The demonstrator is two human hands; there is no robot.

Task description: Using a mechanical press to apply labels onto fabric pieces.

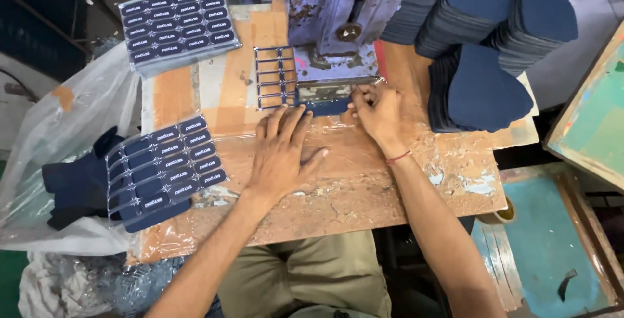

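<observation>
- A dark navy fabric piece point(325, 106) is seen lying on the worn brown plastic-covered worktop point(364, 188), tucked right under the foot of the rusty blue metal press point(335, 12).
- The left hand point(281, 152) is laid flat on the worktop, fingers spread wide open, nothing gripped; its fingertips are touching the near edge of the fabric piece.
- The right hand point(376, 111) is curled up at the right end of the same piece, fingers pinched together on its edge, so it looks closed on the fabric.
- A silver-edged sheet of empty rectangular label frames point(274, 76) is left just beside the press, on its left side, touching the fabric piece.
- A stack of sheets of small dark blue oblong labels with white lettering point(177, 22) is sat at the far left corner of the worktop.
- Another fanned pile of the same sort of label sheets point(168, 162) is found at the near left edge, partly hanging over a clear plastic bag point(58, 129).
- Tall stacks of navy shaped fabric cut-outs point(487, 38) are piled on the right, well apart from the left hand.
</observation>
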